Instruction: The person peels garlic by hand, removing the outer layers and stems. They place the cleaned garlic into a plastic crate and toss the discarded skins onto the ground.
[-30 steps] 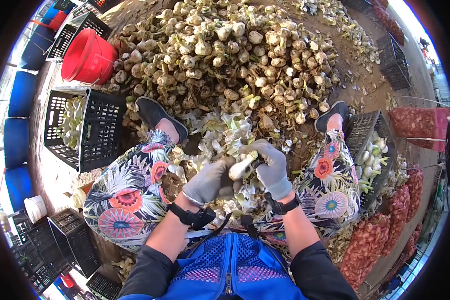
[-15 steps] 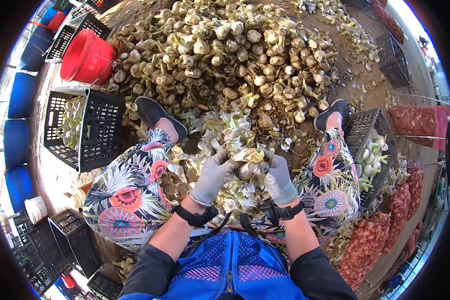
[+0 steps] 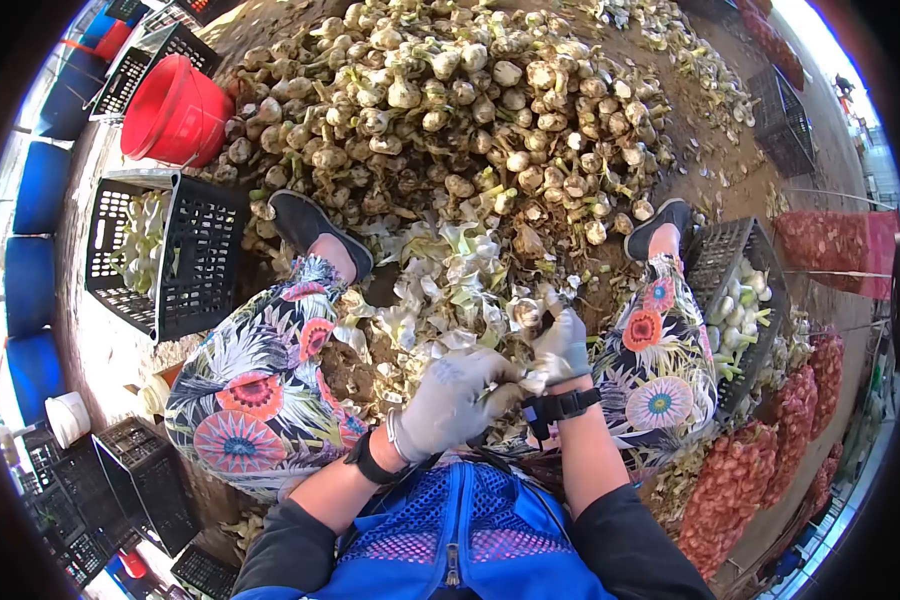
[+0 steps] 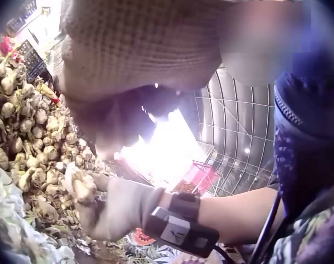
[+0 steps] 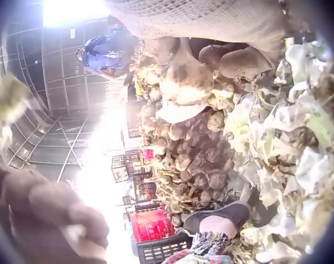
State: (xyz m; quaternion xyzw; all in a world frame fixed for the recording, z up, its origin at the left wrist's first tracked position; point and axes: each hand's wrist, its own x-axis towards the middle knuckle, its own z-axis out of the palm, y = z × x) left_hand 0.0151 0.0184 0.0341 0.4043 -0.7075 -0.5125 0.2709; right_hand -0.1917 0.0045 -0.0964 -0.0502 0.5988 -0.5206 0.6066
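My right hand [image 3: 562,345], in a grey knit glove, has its fingers curled round a bulb [image 3: 525,313]. The bulb is pale, knobbly and dirt-streaked, and I hold it above my lap, between my knees. My left hand [image 3: 450,400], in the same rough glove, sits lower and nearer my body, just beside the right wrist. Its fingers are closed in a pinch on a thin, papery strip of husk [image 3: 527,381].

Under both hands lies a heap of peelings [image 3: 440,280], limp, whitish-green and crumpled. Beyond my shoes is the pile [image 3: 450,100], rounded, earthy bulbs with dry stalks, lying on bare soil. By my right leg a black plastic lattice crate [image 3: 720,260] holds clean white bulbs. Another lattice crate [image 3: 205,250] stands by my left leg with pale greenish ones inside. A smooth red bucket [image 3: 175,110] lies tipped at the pile's left edge. Red mesh sacks [image 3: 740,490], bulging and lumpy, lie to my right.
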